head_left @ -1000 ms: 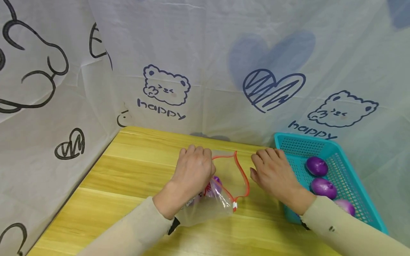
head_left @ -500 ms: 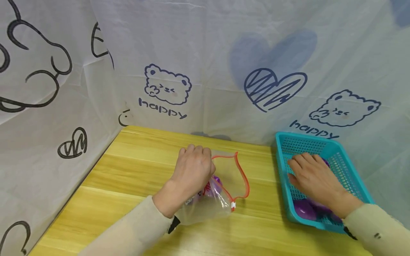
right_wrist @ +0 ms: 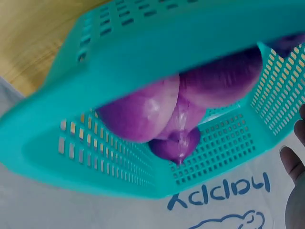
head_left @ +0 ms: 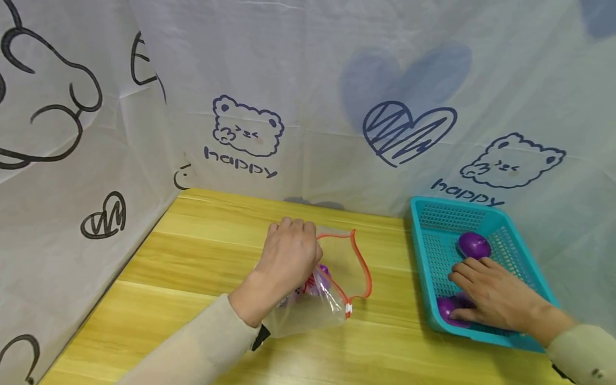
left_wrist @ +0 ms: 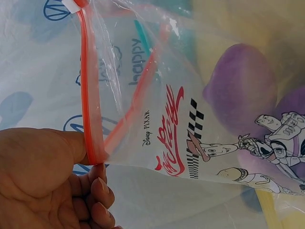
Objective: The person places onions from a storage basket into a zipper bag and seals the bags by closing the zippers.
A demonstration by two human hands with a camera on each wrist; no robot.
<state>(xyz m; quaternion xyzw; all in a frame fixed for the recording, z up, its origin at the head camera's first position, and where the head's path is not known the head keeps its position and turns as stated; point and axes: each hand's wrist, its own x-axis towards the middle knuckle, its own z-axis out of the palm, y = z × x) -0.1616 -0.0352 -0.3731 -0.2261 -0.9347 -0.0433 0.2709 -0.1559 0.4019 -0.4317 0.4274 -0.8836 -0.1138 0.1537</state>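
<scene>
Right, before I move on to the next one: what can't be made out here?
- Head view: how many onions the basket holds; the right grip covers part of the pile.
- Right wrist view: parts of the nearest onions, behind the basket's wall.
- Right wrist view: most of the right grip, cut off by the right edge.
- Left wrist view: how many onions the bag holds; the right edge cuts them off.

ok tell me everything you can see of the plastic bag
The plastic bag is clear, with a red strip along its open mouth and a white slider. Red and black lettering, a checkered pattern and cartoon figures are printed on it. Purple onion-like items show inside. It seems to rest on the table, mouth facing the teal basket; the left hand pinches its strip.
</scene>
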